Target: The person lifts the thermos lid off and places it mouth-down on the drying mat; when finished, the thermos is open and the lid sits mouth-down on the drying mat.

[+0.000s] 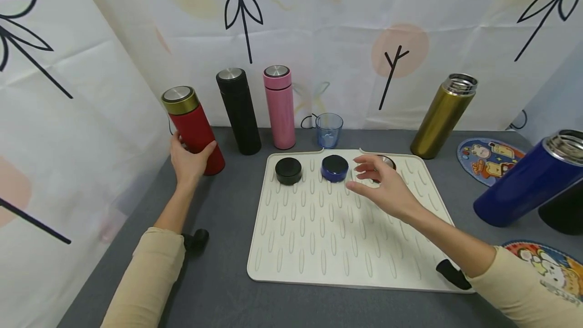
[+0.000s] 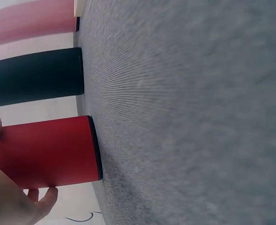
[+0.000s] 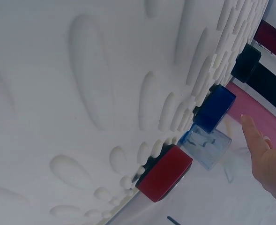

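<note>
At the left, my left hand (image 1: pixel 189 163) grips the lower part of a red thermos bottle (image 1: pixel 193 130) with a gold lid on it. Thumb and fingers lie on opposite sides of the red bottle (image 2: pixel 48 152) in the left wrist view. My right hand (image 1: pixel 384 189) hovers over a cream drying mat (image 1: pixel 314 247), fingers spread and nothing between them. Nearest to it are a blue lid (image 1: pixel 334 168) and another lid (image 1: pixel 387 161), partly hidden behind the fingers. That lid (image 3: pixel 165 173) shows red in the right wrist view. A black lid (image 1: pixel 288 171) lies farther left on the mat.
A black bottle (image 1: pixel 239 113) and a pink bottle (image 1: pixel 280 108) stand lidded at the back, beside a blue glass (image 1: pixel 329 130). Uncapped gold (image 1: pixel 442 118) and blue (image 1: pixel 528 183) bottles stand at right, near cartoon-patterned mats (image 1: pixel 489 156). Something black (image 1: pixel 565 211) is behind the blue bottle.
</note>
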A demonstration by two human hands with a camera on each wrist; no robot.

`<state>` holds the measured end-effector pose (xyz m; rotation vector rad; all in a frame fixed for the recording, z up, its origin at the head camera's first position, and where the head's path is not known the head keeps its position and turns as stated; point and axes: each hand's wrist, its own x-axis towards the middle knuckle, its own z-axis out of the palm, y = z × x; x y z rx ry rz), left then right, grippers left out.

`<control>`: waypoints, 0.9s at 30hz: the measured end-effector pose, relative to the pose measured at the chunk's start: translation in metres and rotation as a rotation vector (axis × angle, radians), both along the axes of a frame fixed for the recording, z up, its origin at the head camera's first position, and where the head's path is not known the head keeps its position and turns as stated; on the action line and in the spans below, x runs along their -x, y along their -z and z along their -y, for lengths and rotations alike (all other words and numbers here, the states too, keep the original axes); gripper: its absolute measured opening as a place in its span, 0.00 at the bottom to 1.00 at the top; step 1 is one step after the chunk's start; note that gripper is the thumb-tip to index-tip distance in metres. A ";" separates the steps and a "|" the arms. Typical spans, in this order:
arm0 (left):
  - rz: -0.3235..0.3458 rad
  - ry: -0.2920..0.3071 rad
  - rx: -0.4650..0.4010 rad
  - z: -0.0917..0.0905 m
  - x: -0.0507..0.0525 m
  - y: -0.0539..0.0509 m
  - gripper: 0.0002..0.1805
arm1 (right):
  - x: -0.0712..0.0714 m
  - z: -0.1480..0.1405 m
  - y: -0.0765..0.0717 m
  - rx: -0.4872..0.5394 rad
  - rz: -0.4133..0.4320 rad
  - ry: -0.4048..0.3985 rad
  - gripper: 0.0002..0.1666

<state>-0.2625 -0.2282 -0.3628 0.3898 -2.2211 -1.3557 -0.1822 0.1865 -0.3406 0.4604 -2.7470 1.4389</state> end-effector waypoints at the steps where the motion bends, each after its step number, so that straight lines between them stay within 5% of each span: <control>1: 0.003 0.006 -0.006 0.001 0.001 -0.001 0.47 | 0.000 0.000 0.000 0.000 0.000 -0.001 0.37; 7: 0.030 0.024 -0.033 0.004 0.003 -0.005 0.48 | 0.000 0.001 -0.001 0.005 -0.003 -0.005 0.37; 15: 0.003 0.052 0.061 0.003 -0.002 -0.004 0.47 | -0.002 0.000 -0.004 0.005 0.001 -0.018 0.37; 27: -0.254 0.227 0.363 -0.028 -0.019 -0.014 0.42 | -0.001 -0.002 -0.015 0.040 0.004 -0.061 0.37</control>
